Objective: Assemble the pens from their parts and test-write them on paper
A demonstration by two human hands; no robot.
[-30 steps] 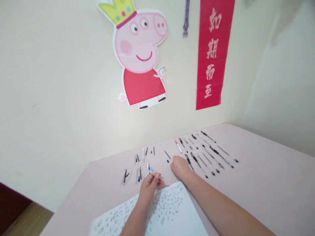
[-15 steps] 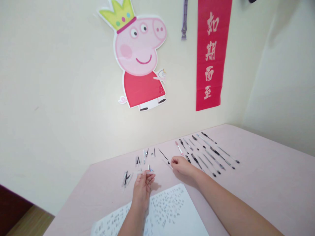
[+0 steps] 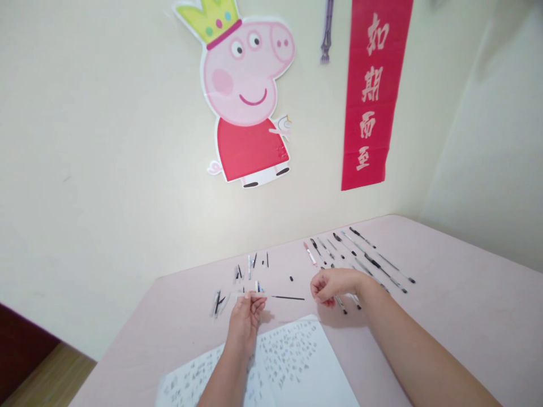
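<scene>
My left hand (image 3: 248, 311), palm partly up, grips a clear pen barrel (image 3: 259, 294) between thumb and fingers, above the top edge of an open notebook (image 3: 297, 362). To its right, a thin dark pen refill (image 3: 288, 298) lies almost level, one end close to the barrel's right end and roughly in line with it. My right hand (image 3: 333, 285) is closed at the refill's other end and appears to pinch it; the exact contact is too small to see. Beyond the refill, a small black pen cap (image 3: 291, 278) rests on the table.
Several pens (image 3: 384, 271) lie in slanted rows at the right, some partly behind my right hand. Loose pen parts (image 3: 218, 303) are grouped at the left. The pink table (image 3: 458, 316) meets the wall, which bears a cartoon pig cutout (image 3: 250, 147) and a red banner (image 3: 373, 102).
My right hand has moved right and slightly nearer. The refill, slanted beside the black cap before, now lies level in line with the barrel. My left hand keeps its hold on the barrel.
</scene>
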